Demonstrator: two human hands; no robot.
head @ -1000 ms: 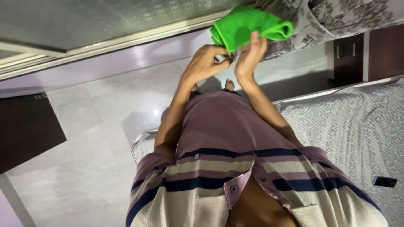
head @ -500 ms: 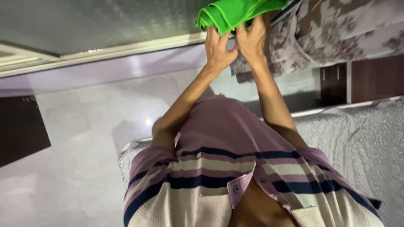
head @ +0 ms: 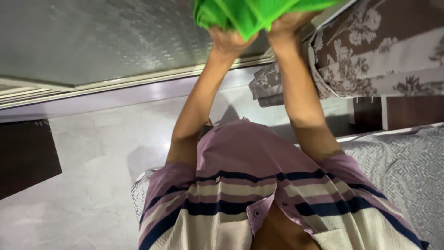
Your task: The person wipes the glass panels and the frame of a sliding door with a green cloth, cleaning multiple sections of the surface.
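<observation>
Green soft microfibre cloth [head: 249, 14] bunched at top edge of frame, held up at arm's length before frosted glass door [head: 106, 37]. Your left hand [head: 227, 40] and right hand [head: 286, 25] side by side, both clenched on cloth's lower edge. Floral brown-and-cream curtain [head: 370, 55] hangs just right.

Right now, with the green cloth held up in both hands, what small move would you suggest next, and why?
Probably draw the hands apart to spread it. The left hand and right hand grip the green cloth close together, and it hangs bunched in folds between them.
</observation>
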